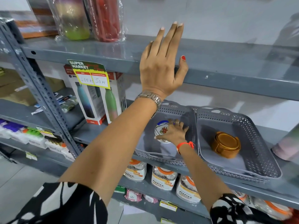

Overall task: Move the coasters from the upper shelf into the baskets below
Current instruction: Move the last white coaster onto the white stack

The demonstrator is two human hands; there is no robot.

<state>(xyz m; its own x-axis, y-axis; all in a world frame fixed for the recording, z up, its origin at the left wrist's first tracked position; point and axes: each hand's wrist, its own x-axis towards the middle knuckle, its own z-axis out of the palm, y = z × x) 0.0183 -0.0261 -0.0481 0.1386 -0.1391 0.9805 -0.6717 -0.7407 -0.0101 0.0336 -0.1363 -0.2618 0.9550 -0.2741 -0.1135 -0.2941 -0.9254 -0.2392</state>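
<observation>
My left hand (163,62) lies flat on the front edge of the upper grey shelf (226,62), fingers spread, holding nothing. Below it, my right hand (174,133) reaches into the left grey basket (178,110) and its fingers rest over a round white coaster set (161,129) with a blue and red print, which sits on the basket floor. The right grey basket (258,143) beside it holds a brown wooden coaster set (226,144) in its holder. No coasters show on the visible part of the upper shelf.
Wrapped bottles (87,18) stand at the upper shelf's left end. Boxed bottles (100,97) with a price tag (90,75) stand left of the baskets. A pale bottle (284,149) lies at the right edge. Jars (163,178) fill the shelf below.
</observation>
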